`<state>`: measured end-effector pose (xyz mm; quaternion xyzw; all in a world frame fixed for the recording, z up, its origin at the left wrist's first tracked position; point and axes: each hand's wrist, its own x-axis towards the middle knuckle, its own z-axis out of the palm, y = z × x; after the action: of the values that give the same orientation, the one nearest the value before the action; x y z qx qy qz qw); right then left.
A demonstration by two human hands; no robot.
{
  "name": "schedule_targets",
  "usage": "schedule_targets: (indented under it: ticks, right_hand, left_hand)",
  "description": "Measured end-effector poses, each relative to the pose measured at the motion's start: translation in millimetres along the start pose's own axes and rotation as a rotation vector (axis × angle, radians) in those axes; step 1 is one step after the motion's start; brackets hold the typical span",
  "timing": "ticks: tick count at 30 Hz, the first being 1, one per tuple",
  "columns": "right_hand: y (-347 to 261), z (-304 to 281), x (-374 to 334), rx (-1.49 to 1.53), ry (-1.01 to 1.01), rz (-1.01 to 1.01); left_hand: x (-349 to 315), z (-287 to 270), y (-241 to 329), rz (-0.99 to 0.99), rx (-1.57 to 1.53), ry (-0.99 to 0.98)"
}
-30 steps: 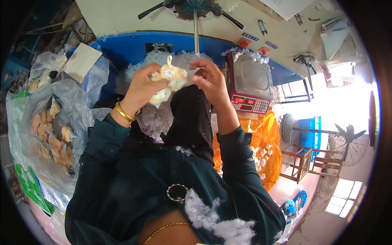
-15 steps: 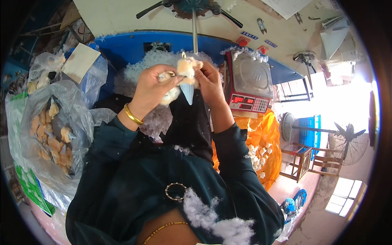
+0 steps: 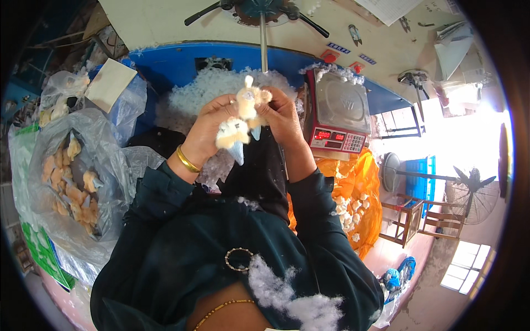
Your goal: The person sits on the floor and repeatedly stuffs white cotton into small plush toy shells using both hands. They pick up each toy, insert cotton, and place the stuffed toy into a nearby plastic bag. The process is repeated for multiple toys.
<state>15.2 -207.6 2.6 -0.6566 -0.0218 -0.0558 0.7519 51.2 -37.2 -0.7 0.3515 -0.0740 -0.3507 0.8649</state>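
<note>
Fingers [image 3: 221, 113] of the left hand [image 3: 210, 124] and right hand [image 3: 284, 116] pinch a small plush toy [image 3: 243, 118] between them, its long axis running upright. It sits above the white stuffing [image 3: 193, 94], left of the scale [image 3: 339, 116].

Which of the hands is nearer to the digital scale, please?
Right. The right hand holds the small plush toy just beside the digital scale; the left hand grips the toy on its far side.
</note>
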Motion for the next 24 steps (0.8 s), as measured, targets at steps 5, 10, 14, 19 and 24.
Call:
schedule_targets:
  ticks: [5, 10, 14, 19, 24]
  right_hand:
    - [5, -7, -3, -0.008, 0.069, 0.051]
    - [-15, -8, 3, -0.04, 0.239, 0.122]
    - [-8, -12, 39, -0.149, 0.433, -0.029]
    - [-6, -13, 86, 0.01, 0.518, 0.058]
    - [6, -26, 140, 0.203, 0.514, -0.025]
  left_hand:
    - [0, -3, 9, 0.029, 0.266, -0.029]
    - [28, -10, 11, 0.413, 0.864, 0.16]
    - [74, -6, 22, 0.641, 1.092, 0.153]
    - [122, -18, 29, 0.531, 0.914, 0.227]
    - [161, -13, 51, 0.658, 1.018, 0.22]
